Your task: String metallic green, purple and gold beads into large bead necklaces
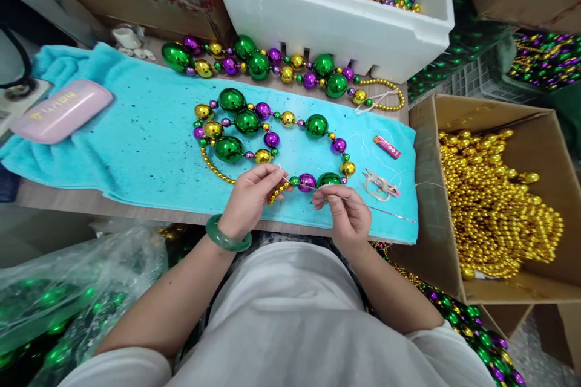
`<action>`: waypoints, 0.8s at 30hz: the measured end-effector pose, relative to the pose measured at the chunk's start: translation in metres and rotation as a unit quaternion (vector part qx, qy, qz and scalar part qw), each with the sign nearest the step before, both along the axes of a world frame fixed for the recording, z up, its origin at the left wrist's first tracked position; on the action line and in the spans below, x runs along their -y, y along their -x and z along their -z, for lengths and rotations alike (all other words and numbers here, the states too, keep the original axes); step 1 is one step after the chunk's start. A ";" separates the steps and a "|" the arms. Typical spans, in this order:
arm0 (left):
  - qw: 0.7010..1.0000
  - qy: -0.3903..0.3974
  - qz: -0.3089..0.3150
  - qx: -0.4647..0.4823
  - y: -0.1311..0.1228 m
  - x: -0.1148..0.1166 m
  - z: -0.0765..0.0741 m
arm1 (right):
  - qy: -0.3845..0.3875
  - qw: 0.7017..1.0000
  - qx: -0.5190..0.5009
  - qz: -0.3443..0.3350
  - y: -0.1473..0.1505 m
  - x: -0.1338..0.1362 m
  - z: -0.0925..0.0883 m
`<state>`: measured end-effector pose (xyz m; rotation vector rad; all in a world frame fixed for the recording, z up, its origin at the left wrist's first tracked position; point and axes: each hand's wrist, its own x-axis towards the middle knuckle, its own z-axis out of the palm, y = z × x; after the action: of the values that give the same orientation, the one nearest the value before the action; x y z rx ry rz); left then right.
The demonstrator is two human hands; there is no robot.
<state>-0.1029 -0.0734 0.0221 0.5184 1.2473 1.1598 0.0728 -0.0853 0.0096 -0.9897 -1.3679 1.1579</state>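
Note:
A strand of shiny green, purple and gold beads [316, 126] lies looped on the blue towel [149, 127]. My left hand [258, 190], below a green bangle, pinches the small gold beads [273, 195] at the strand's end, with a bit of white thread at the fingertips. Opposite it, my right hand [345, 213] is closed on a long thin needle [385, 213], which runs out to the right over the towel. A purple bead [307, 182] sits between the hands. My right fingers partly hide the needle.
A finished-looking bead strand [258, 65] lies behind the towel by a white foam box [336, 12] of beads. Small scissors [382, 185], a pink packet [387, 147] and a pink case [63, 110] rest on the towel. A cardboard box [436, 193] of gold beads stands right.

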 end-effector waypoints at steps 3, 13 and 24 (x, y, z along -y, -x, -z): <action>1.000 -0.004 0.021 0.013 0.001 0.000 0.000 | -0.040 0.999 0.035 -0.009 -0.002 0.001 0.001; 0.999 -0.026 0.019 -0.027 -0.001 0.001 0.002 | -0.092 0.993 0.066 -0.020 -0.004 0.004 0.003; 0.950 -0.163 0.070 -0.259 -0.009 0.003 -0.001 | -0.048 0.986 0.141 -0.080 0.015 -0.047 -0.015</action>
<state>-0.0940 -0.0767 0.0229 1.2006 1.4336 1.1518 0.0576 -0.0382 0.0243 -1.0174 -1.7399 1.0850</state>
